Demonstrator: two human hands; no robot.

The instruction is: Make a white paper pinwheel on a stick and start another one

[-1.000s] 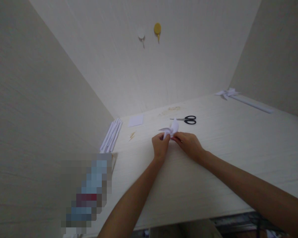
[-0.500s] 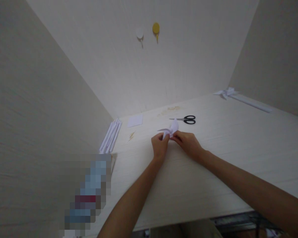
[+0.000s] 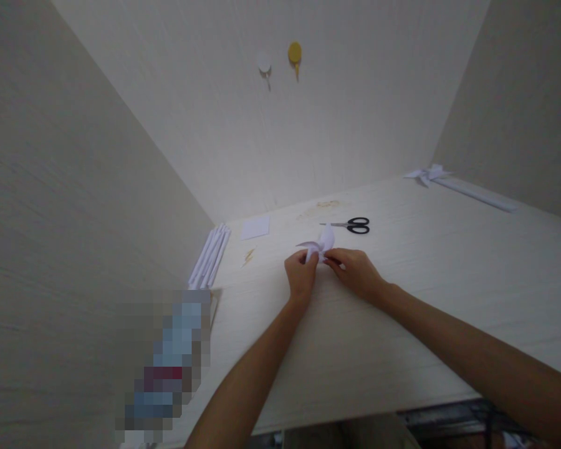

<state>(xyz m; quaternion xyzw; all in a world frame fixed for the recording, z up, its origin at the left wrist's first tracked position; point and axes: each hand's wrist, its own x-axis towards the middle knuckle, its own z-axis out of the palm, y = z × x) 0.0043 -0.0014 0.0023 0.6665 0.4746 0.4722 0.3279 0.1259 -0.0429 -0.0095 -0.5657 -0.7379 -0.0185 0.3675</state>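
A white paper pinwheel is held above the table between both hands, its curved blades pointing up and to the left. My left hand is closed, with thumb and fingers pinching the pinwheel near its middle. From the right, my right hand pinches the lower right edge of the same paper, fingers pressed together. The fingertips hide part of the pinwheel's centre. Just beyond it lie scissors with black handles, blades pointing left.
Rolled white paper sticks lie at the left wall, near a square paper sheet and several toothpick-like slivers. A finished-looking pinwheel on a stick rests back right. A blurred-out object stands left. Two hooks hang on the wall.
My right hand's fingers have shifted slightly along the pinwheel's edge. Both hands still pinch the paper, and the whole view has moved very slightly.
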